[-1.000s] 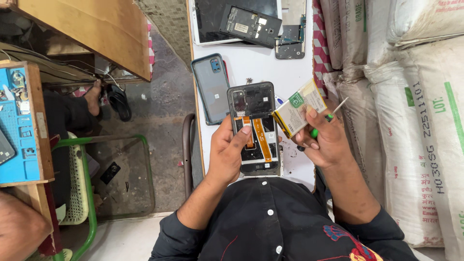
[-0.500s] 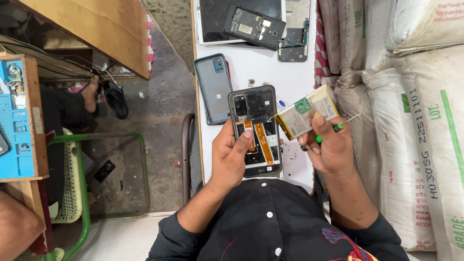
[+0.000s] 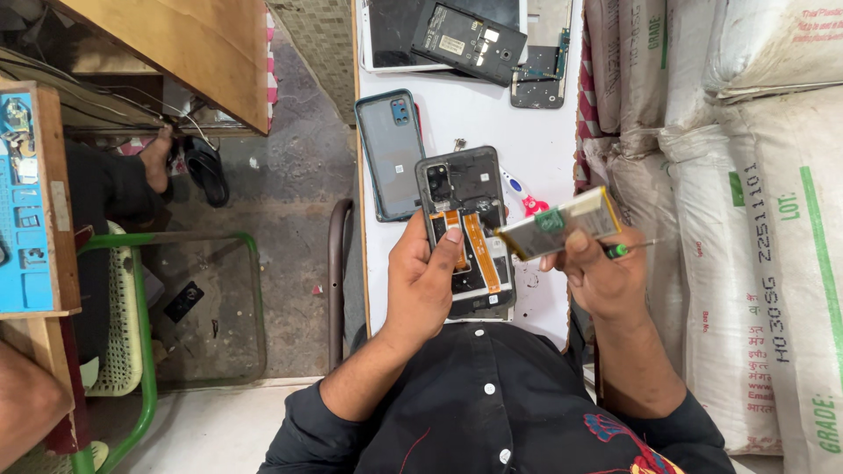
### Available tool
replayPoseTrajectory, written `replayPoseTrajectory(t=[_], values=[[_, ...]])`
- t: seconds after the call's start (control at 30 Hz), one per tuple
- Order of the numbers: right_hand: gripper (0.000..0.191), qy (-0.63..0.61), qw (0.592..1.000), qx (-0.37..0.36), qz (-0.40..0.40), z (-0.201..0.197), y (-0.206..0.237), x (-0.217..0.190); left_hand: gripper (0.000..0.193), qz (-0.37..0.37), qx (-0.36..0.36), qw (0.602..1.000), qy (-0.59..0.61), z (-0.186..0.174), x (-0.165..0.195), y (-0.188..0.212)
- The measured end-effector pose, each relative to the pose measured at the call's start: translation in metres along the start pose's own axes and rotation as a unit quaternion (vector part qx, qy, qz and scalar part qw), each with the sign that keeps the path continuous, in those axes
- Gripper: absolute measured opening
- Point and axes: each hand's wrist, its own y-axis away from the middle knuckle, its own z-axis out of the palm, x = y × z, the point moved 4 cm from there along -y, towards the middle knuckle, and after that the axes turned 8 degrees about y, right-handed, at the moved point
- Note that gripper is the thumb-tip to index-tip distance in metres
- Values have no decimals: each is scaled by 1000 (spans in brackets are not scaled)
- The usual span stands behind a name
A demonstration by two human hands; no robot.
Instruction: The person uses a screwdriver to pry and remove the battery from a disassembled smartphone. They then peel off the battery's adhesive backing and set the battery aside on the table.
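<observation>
Left hand [image 3: 428, 281] gripping opened phone [image 3: 468, 230] on the bench [image 3: 492, 118]; right hand [image 3: 606, 279] beside it, closed around battery [image 3: 558, 232] and screwdriver [image 3: 625, 249].

Battery lifted clear of the opened phone

The right hand [image 3: 606, 276] raised the flat battery [image 3: 562, 230] (green-handled screwdriver [image 3: 625, 249] alongside) off the opened phone [image 3: 465, 230], tilting it flatter, while the left hand's [image 3: 423, 283] thumb slid onto the orange ribbon cable [image 3: 453, 230].
</observation>
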Motion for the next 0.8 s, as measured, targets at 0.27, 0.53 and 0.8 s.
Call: replayPoseTrajectory(t=[0.27,0.53,0.8], values=[[36,-11,999,19,32,-2,4,5,24,6,20,1000,-18,-5,-3,-3],[36,-139,984,58,100,-12,2,18,21,0,48,996,-77,-18,-2,-13],[36,-183,973,45,136,-13,-2,20,23,-65,51,996,-13,-29,-18,-32]])
